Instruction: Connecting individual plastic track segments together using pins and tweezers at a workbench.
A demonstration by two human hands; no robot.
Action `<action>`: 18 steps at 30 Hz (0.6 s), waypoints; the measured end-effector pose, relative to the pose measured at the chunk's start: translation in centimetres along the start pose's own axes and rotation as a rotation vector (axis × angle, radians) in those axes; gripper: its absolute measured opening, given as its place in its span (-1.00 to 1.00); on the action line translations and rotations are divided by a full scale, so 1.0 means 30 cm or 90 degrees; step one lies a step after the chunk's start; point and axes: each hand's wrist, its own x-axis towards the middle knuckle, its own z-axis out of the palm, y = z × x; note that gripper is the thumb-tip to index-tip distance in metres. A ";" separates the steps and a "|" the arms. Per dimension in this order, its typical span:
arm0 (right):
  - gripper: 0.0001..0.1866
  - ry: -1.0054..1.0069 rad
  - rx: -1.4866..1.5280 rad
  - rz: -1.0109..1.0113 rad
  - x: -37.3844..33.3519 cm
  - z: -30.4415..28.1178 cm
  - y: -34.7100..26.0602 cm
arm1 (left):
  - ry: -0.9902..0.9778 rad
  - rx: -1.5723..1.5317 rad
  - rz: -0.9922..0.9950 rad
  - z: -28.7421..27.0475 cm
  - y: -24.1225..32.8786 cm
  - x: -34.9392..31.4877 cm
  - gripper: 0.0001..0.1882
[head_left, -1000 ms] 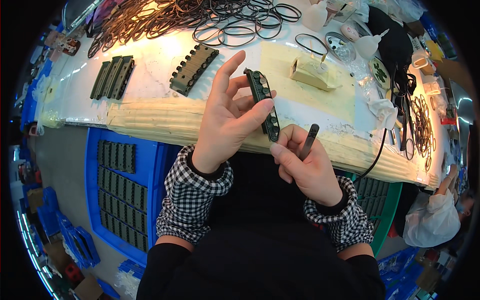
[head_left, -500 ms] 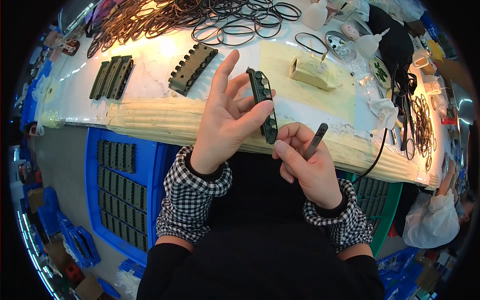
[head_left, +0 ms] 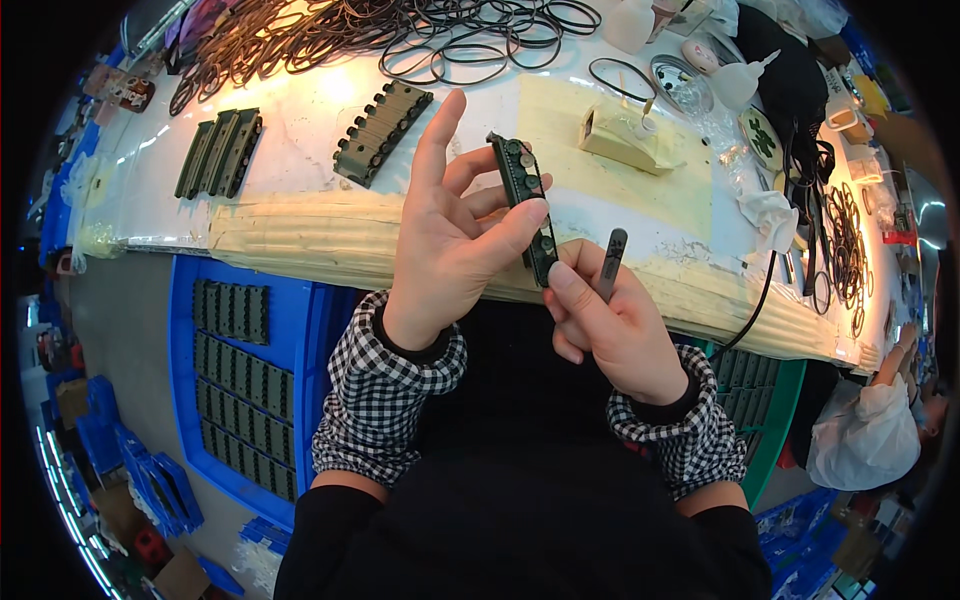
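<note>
A narrow dark green toy-tank part (head_left: 527, 195) with a row of wheels along its side is held nearly upright above the table's near edge. My left hand (head_left: 440, 245) grips it between the thumb and the fingers behind it, its index finger stretched upward. At the part's lower end, the thumb and index finger of my right hand (head_left: 620, 330) are closed and touch it. Dark grey tweezers (head_left: 611, 262) lie in my right hand, their flat end sticking up between the fingers. The tips of the tweezers are hidden.
On the table lie a wheeled green piece (head_left: 383, 130), a group of green pieces (head_left: 222, 152), a beige block (head_left: 630, 140), a heap of black rubber loops (head_left: 300, 45) and a white squeeze bottle (head_left: 738, 88). Below stand a blue crate (head_left: 183, 385) and a green crate (head_left: 785, 425).
My right hand has shifted slightly up and left along the part's lower end. The tweezers have turned more upright. My left hand keeps its hold, nearly still.
</note>
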 end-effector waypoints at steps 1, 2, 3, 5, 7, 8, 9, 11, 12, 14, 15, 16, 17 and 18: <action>-0.78 0.002 -0.005 0.004 -0.001 0.002 -0.003 | 0.000 -0.011 -0.013 -0.001 0.002 0.002 -0.11; -0.78 0.005 -0.009 0.008 -0.001 0.003 -0.005 | -0.001 -0.022 -0.027 -0.003 0.006 0.005 -0.07; -0.79 0.006 -0.012 -0.001 -0.002 0.002 -0.003 | -0.002 -0.033 -0.040 -0.003 0.008 0.009 -0.04; -0.80 0.008 -0.016 -0.019 -0.007 0.002 0.003 | 0.010 -0.048 -0.047 -0.002 0.011 0.012 -0.04; -0.81 0.014 -0.024 -0.034 -0.009 0.004 0.014 | 0.018 -0.051 -0.040 0.000 0.008 0.012 -0.05; -0.81 0.016 -0.028 -0.042 -0.009 0.005 0.017 | 0.023 -0.046 -0.030 0.000 0.005 0.010 -0.05; -0.82 0.020 -0.022 -0.037 -0.008 0.007 0.016 | 0.028 -0.040 -0.020 0.000 0.003 0.007 -0.05; -0.83 0.026 -0.011 -0.028 -0.007 0.009 0.014 | 0.028 -0.034 -0.013 -0.001 0.001 0.004 -0.05; -0.83 0.023 -0.004 -0.025 -0.007 0.006 0.015 | 0.028 -0.032 -0.009 -0.001 0.001 0.004 -0.05; -0.84 0.018 0.008 -0.019 -0.008 -0.001 0.016 | 0.025 -0.043 -0.020 -0.002 0.002 0.006 -0.05; -0.84 0.024 0.010 -0.022 -0.008 0.001 0.015 | 0.024 -0.048 -0.026 -0.003 0.004 0.005 -0.05; -0.84 0.030 0.012 -0.024 -0.008 0.004 0.013 | 0.023 -0.056 -0.033 -0.005 0.006 0.005 -0.05; -0.85 0.036 0.015 -0.026 -0.008 0.007 0.013 | 0.023 -0.063 -0.041 -0.007 0.010 0.005 -0.05; -0.85 0.044 0.008 -0.042 -0.009 0.011 0.013 | 0.021 -0.071 -0.049 -0.007 0.013 0.008 -0.05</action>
